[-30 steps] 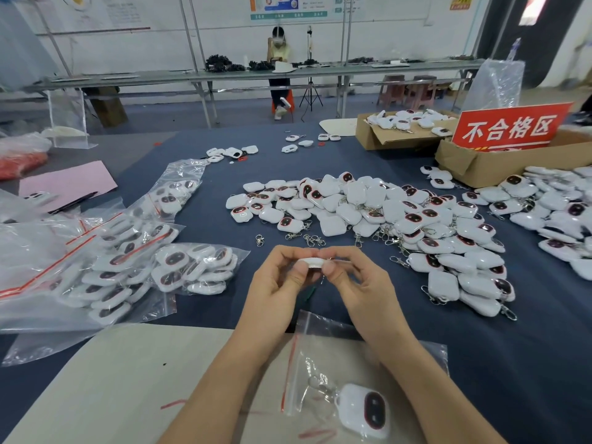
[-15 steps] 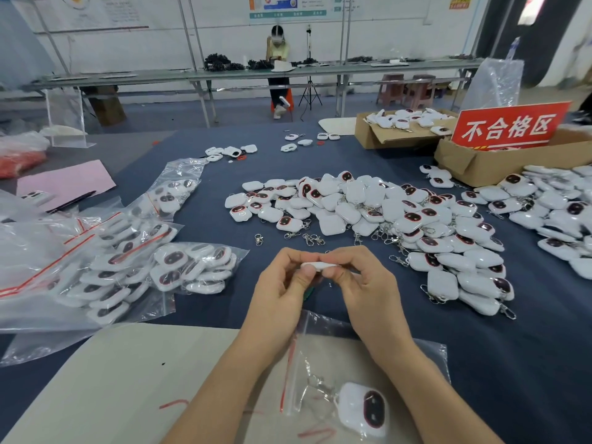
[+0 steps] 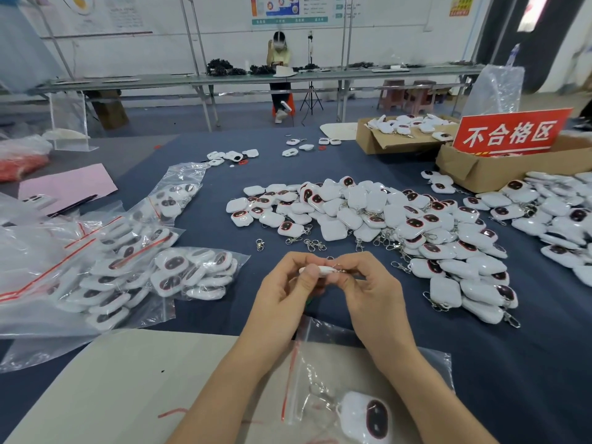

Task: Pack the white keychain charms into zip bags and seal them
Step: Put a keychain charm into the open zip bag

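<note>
my left hand (image 3: 282, 293) and right hand (image 3: 368, 290) pinch one white charm (image 3: 317, 270) between fingertips, above the table | zip bag (image 3: 336, 379) with one charm under my wrists | loose charm pile (image 3: 368, 216) beyond

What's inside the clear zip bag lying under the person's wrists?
The zip bag holds one white charm with its metal clasp. The right forearm covers part of the bag, so anything there is hidden.

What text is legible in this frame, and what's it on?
"不合格区": white characters on the red sign standing in the cardboard box, right.
Wall poster, top centre: too blurred to read.
Yellow notice, top right: too blurred.
Wall chart, top left: too blurred.
</note>
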Motion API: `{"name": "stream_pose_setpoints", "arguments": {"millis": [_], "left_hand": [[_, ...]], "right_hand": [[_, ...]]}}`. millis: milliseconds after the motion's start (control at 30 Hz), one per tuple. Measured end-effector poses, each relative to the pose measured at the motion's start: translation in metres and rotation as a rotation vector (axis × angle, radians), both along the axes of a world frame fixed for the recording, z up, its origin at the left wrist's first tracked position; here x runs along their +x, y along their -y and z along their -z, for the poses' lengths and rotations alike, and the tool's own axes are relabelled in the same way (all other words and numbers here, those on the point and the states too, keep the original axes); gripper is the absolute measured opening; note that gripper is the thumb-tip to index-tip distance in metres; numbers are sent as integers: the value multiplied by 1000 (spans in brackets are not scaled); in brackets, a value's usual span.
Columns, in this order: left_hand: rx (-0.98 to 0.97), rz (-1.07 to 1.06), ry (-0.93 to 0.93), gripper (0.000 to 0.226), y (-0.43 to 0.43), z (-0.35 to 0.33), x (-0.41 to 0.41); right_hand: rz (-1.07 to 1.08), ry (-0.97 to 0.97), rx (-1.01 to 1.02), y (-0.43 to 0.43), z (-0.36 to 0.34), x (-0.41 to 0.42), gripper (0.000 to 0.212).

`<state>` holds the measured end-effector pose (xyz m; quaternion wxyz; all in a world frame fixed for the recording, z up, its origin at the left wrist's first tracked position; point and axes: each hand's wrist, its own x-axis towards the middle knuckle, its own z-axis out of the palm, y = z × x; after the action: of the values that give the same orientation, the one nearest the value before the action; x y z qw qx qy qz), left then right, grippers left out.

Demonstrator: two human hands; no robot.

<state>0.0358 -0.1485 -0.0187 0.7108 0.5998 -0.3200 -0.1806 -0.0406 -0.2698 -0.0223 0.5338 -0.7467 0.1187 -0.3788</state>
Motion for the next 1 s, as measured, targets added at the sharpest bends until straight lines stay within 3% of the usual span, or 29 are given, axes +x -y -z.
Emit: {"name": "stream_pose_setpoints", "arguments": {"millis": [233,333,600,767,900,1000], "left_hand": [[5,-64,-10,10,-2,-3,-1],[9,-92,-19,17,-3,-3,0],[37,-130,19,14,-3,-3,2],[53,-53,-56,37,-2,-1,2],[166,-182,39,30,2,1,3],[158,-234,3,31,5,3,2]], "right_hand": [[-88,-20,70,1,1,1,34],[-202,-52,150,0,-2,-2,28],[-233,-49,234,9,-4,-4,11],[-217,-100,328,13,1,-2,22],[-193,-118,334,14,3,0,24],[-138,-138,316,14,5,1,25]]}}
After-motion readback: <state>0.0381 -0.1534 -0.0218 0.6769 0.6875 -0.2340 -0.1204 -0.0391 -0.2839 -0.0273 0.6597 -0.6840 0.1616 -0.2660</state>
